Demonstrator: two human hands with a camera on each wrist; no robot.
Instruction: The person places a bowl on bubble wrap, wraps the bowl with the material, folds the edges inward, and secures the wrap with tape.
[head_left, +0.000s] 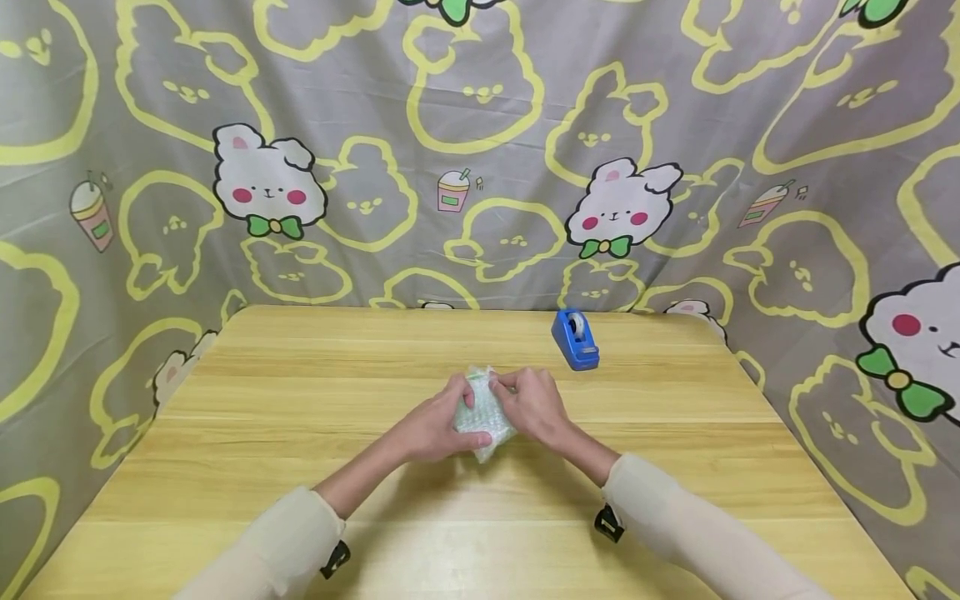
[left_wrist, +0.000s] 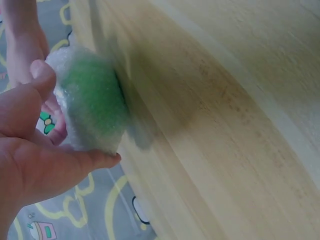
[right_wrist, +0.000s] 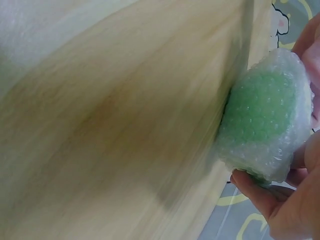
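Observation:
A small bubble-wrapped package (head_left: 482,414) is held over the table between both hands. Green shows through the clear wrap of the package (left_wrist: 97,100) in the left wrist view; what lies inside is blurred by the bubbles. My left hand (head_left: 435,427) grips its left side, thumb along the near face. At the upper right edge, my right hand (head_left: 534,406) pinches the wrap between thumb and fingers. The right wrist view shows the package (right_wrist: 265,110) from its other side, with fingers of the right hand (right_wrist: 295,205) at one end.
A blue tape dispenser (head_left: 576,340) with a roll in it stands toward the back right of the wooden table (head_left: 360,358). A grey curtain (head_left: 360,100) with cartoon prints hangs behind and along both sides of the table.

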